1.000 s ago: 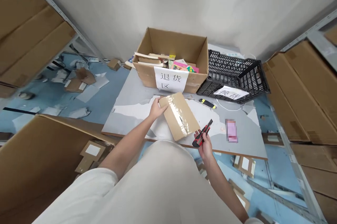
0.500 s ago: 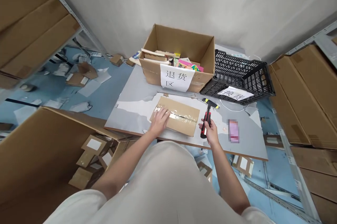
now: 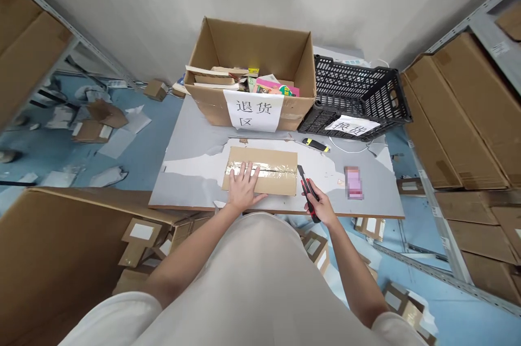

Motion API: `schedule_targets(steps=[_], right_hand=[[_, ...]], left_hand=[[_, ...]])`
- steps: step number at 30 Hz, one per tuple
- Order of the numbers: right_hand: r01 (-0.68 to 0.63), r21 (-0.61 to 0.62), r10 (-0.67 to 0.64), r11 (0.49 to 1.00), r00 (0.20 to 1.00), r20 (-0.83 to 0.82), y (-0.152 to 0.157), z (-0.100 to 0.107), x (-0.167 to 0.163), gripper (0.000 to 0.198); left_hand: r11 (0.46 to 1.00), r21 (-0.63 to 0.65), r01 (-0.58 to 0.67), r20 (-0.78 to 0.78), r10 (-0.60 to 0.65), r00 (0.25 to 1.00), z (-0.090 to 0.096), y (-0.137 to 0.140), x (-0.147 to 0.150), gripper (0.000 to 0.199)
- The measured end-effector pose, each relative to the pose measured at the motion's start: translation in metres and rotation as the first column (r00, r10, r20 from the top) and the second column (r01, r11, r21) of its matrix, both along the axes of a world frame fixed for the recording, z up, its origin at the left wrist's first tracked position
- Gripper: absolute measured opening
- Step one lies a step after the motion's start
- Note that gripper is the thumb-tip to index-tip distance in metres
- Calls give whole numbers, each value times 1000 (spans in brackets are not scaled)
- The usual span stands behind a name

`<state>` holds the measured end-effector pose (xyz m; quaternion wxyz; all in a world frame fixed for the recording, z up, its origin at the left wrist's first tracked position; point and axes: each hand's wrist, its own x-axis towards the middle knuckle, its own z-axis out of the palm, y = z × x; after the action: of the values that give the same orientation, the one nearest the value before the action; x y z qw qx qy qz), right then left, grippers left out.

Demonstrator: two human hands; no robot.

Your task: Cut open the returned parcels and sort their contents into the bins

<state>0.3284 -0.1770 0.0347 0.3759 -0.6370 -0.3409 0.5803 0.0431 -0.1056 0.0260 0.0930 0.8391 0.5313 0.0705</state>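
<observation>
A taped cardboard box [image 3: 280,161] lies flat near the table's front edge, a strip of clear shiny tape along its top. My left hand [image 3: 243,188] presses on the left part of this box with its fingers spread. In my right hand [image 3: 321,206] is a black and red utility knife [image 3: 307,190], gripped by its handle. The knife's tip points up and left, close to the box's right end; I cannot tell whether it touches. Behind it on the table lies a yellow and black utility knife [image 3: 316,145].
A large open carton [image 3: 211,110] with books and a paper sign stands at the back, beside a black plastic crate [image 3: 362,113]. A blurred pink item [image 3: 354,183] lies on the table [image 3: 378,194] at right. A big carton [image 3: 81,237] with small boxes stands at lower left.
The box has turned to lie nearly parallel with the table edge. My left hand has spread flatter on it. The knife in my right hand has swung, its tip now toward the box.
</observation>
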Motion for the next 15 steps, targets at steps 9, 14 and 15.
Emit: schedule_targets(steps=[9,14,15], right_hand=[[-80,-10,80,997,997,-5,13,-1,13,81],[-111,-18,111,994,994,2,15,4,15,80],[-120,-24,120,992,993,4,16,5,16,80]], left_hand=[[1000,23,-20,-21,21,1000,-1,1,2,93],[999,23,-30,-6,30,1000,-2,2,2,94],[999,24,-31,-3,31,1000,-2,2,2,94]])
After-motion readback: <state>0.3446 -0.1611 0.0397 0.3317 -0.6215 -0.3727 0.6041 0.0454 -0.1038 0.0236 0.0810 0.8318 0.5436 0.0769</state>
